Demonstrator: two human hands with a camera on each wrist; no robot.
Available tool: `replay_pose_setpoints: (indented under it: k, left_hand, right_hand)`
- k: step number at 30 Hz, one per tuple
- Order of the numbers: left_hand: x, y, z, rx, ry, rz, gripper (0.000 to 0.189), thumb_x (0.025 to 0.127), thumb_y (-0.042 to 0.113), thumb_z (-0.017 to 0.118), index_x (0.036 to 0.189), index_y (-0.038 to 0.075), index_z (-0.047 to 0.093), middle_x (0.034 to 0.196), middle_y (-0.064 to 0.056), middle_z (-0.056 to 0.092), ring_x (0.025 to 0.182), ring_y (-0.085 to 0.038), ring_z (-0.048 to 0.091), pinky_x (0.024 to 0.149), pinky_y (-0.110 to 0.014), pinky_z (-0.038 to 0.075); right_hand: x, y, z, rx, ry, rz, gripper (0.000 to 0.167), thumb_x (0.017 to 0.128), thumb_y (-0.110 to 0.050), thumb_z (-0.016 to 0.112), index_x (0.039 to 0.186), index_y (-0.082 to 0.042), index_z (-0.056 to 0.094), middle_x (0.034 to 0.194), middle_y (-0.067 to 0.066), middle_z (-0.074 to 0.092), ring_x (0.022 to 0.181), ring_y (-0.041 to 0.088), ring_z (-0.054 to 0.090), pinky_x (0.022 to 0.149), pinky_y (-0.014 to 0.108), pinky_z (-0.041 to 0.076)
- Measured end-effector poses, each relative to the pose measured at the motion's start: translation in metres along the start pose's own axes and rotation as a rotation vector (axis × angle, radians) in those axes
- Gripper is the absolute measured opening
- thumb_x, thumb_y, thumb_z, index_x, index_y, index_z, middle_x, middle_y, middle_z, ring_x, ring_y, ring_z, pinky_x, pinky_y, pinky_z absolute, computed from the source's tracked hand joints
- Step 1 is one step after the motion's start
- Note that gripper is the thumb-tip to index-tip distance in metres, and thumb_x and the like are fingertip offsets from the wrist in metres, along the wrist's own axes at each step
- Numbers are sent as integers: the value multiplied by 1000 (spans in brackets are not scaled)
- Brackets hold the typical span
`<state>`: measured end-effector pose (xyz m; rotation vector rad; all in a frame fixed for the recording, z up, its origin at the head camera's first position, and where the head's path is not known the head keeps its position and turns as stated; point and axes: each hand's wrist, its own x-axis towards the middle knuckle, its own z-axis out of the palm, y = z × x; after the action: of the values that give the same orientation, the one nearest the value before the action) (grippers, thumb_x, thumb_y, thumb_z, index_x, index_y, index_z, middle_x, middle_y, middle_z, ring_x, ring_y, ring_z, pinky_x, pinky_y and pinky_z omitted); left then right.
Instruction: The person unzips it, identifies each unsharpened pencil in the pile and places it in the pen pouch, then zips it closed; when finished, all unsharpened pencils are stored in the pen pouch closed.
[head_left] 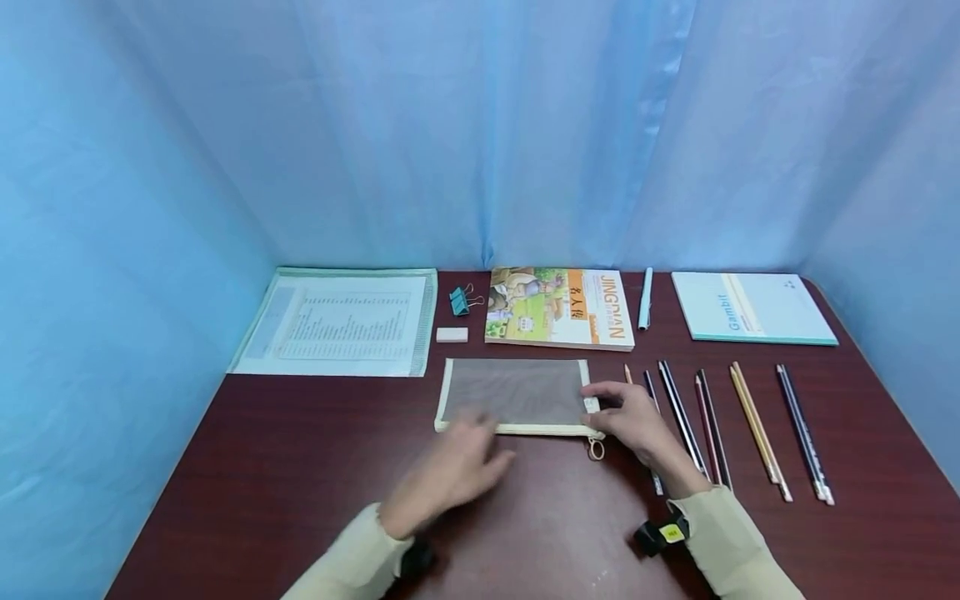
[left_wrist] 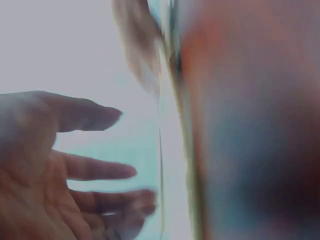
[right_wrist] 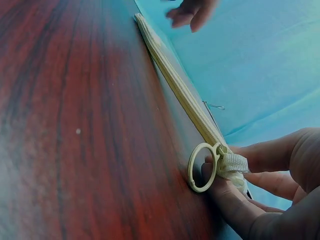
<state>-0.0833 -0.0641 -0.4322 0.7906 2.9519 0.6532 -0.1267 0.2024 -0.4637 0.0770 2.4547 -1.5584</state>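
A grey mesh zip pouch (head_left: 517, 390) with cream edging lies flat on the dark wooden table. Its zipper (right_wrist: 175, 82) runs along the near edge, and a ring pull (right_wrist: 191, 167) hangs at the right end. My right hand (head_left: 630, 421) pinches the pouch's right near corner, thumb and fingers on either side of the fabric tab beside the ring. Over the pouch's near left part is my left hand (head_left: 453, 467), blurred, with nothing held. In the left wrist view its fingers (left_wrist: 100, 167) are spread and fairly straight, apart from the pouch edge.
Several pencils (head_left: 759, 425) lie in groups on the right. Behind the pouch are a white eraser (head_left: 452, 335), a teal binder clip (head_left: 459, 302), a book (head_left: 555, 308) and a pen (head_left: 646, 298). A document sleeve (head_left: 337, 325) lies left, a notebook (head_left: 753, 308) right. Blue curtains (head_left: 480, 125) enclose the table.
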Motion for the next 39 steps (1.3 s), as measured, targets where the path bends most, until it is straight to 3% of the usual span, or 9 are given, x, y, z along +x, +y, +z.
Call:
replay_pose_setpoints:
  k: [4,7,12,19,22,25,31,36,39]
  left_hand:
    - [21,46,29,-292,-93,-21,14,86,22,74,87,8,75,69,2,70,58,4,51,55,-10,41]
    - [36,65,51,-465,-110,-132,18,87,20,73,72,10,73,55,3,66,43,9,44,44,-10,39]
    - [47,77,71,-668,-67,-327,24,89,11,69,66,5,72,46,-3,62,27,1,42,29,-21,41]
    - [53,75,79,-777,26,-340,21,88,3,62,70,0,73,49,-11,65,27,0,43,29,-24,43]
    - [53,72,81,-701,98,-301,17,80,4,64,66,6,72,49,-5,65,34,7,42,34,-15,42]
    - [53,68,79,-542,161,-267,13,73,9,66,61,13,71,50,5,62,42,10,39,41,-9,36]
    - [45,49,62,-310,150,-216,15,75,14,72,61,15,65,53,8,58,46,5,38,40,-12,31]
    - [24,6,38,-200,204,-209,21,76,9,71,59,12,59,50,8,48,46,1,34,39,-14,27]
    - [5,-31,18,-112,252,-272,24,75,8,71,57,11,54,51,8,38,48,-5,32,41,-18,26]
  right_hand:
    - [0,0,-3,1,17,1,40,82,2,72,121,7,65,125,29,62,80,14,60,64,20,51]
    - [0,1,-2,9,19,13,40,83,1,72,122,7,65,124,28,63,82,15,58,63,21,51]
    - [0,1,2,30,23,34,39,83,1,72,121,7,66,122,28,65,84,16,58,62,22,52]
    - [1,-2,3,35,42,36,40,82,1,72,121,7,66,121,27,65,88,18,58,63,21,51]
    - [1,-2,3,49,36,37,41,81,2,72,122,7,66,121,27,65,86,17,57,62,21,51]
    - [1,-1,3,51,38,39,42,80,4,71,122,7,66,121,27,65,81,14,57,60,20,51]
    - [0,2,3,47,44,52,40,79,7,72,119,7,67,118,26,65,66,7,57,58,20,50]
    - [0,4,2,41,40,59,40,78,7,74,118,7,67,104,19,69,65,7,58,58,22,50]
    - [1,3,0,20,65,76,40,77,7,74,116,6,68,82,10,71,62,8,58,58,22,50]
